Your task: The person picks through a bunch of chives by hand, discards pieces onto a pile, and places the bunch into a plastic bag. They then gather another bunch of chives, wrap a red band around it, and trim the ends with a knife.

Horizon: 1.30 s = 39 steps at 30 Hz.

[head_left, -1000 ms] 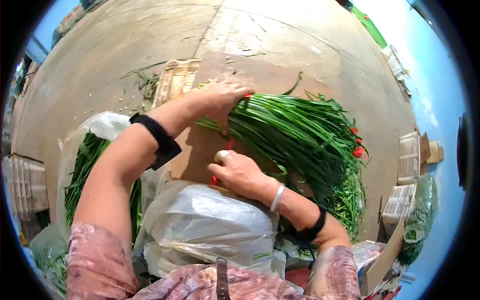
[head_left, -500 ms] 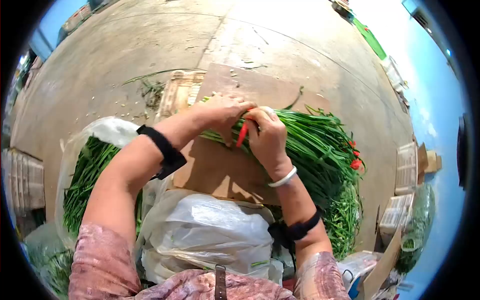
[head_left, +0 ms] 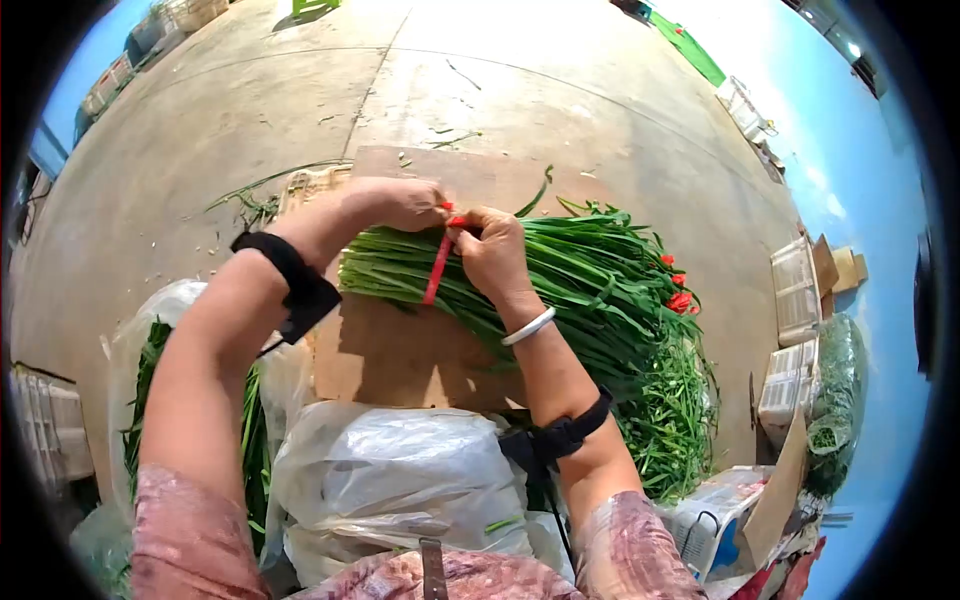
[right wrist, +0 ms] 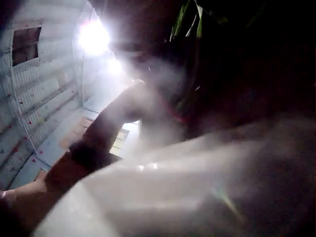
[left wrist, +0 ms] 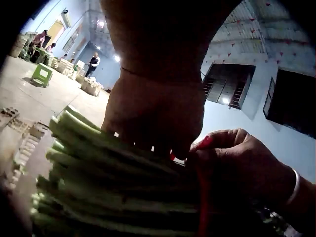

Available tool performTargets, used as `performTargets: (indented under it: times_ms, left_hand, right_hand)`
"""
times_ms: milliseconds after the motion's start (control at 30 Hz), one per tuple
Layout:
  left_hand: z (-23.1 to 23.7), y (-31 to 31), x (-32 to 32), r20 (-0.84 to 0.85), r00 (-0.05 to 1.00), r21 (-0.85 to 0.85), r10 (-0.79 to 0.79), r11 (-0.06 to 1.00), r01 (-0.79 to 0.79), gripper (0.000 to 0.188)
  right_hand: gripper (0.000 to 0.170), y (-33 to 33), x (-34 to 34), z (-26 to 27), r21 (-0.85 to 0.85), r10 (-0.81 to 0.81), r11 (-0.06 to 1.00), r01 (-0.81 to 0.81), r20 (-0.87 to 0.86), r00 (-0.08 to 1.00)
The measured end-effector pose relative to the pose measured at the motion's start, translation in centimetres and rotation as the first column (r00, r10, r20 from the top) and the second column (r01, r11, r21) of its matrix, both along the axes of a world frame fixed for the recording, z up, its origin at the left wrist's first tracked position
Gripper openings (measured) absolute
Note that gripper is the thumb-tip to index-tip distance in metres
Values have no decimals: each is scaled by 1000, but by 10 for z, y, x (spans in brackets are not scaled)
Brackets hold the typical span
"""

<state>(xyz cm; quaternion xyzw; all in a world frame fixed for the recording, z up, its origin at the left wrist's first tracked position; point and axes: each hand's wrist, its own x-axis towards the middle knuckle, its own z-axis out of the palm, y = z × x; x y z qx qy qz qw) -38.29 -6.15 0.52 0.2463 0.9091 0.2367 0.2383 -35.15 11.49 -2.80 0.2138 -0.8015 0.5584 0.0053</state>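
A bundle of long green stalks (head_left: 590,262) lies across a brown board (head_left: 380,350), its pale cut ends (left wrist: 74,163) to the left. Round the bundle near those ends runs a red band (head_left: 437,268). My left hand (head_left: 412,205) pinches the red band at the top of the bundle. Close beside it, my right hand (head_left: 492,252) pinches the band between thumb and forefinger, and in the left wrist view this hand (left wrist: 242,158) grips a red end. The right wrist view is dark and hazy, so the fingers cannot be made out there.
White plastic (head_left: 400,470) covers something in front of my body. An open bag of greens (head_left: 150,380) stands at the left, loose leaves (head_left: 670,430) lie at the right. White crates (head_left: 795,290) line the right wall. People stand far off in the left wrist view.
My right hand has risen from below the bundle to its top with the red band. The left hand has shifted from resting on the stalks to the band, uncovering the cut ends.
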Motion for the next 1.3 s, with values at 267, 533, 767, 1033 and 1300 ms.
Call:
performTargets:
  times_ms: [267, 533, 767, 1033, 1300]
  left_hand:
    - [-21, 25, 35, -107, 807, 381, 581, 773, -506, 30]
    - [0, 27, 106, -376, 767, 653, 520, 736, -179, 18]
    - [-18, 27, 133, -380, 719, 600, 581, 747, -287, 13]
    - [-28, 28, 135, -231, 797, 549, 557, 751, -366, 16]
    - [-5, 7, 114, 113, 794, 367, 598, 717, -592, 35]
  right_hand:
    - [10, -2, 38, 36, 359, 38, 894, 267, -656, 754]
    - [16, 2, 58, 42, 37, 119, 993, -115, -476, 871]
    - [10, 1, 60, 21, -60, 108, 990, -124, -218, 970]
    - [6, 0, 36, -6, 34, 77, 997, -72, -158, 984]
    - [3, -3, 31, -5, -79, 116, 990, -115, 4, 993]
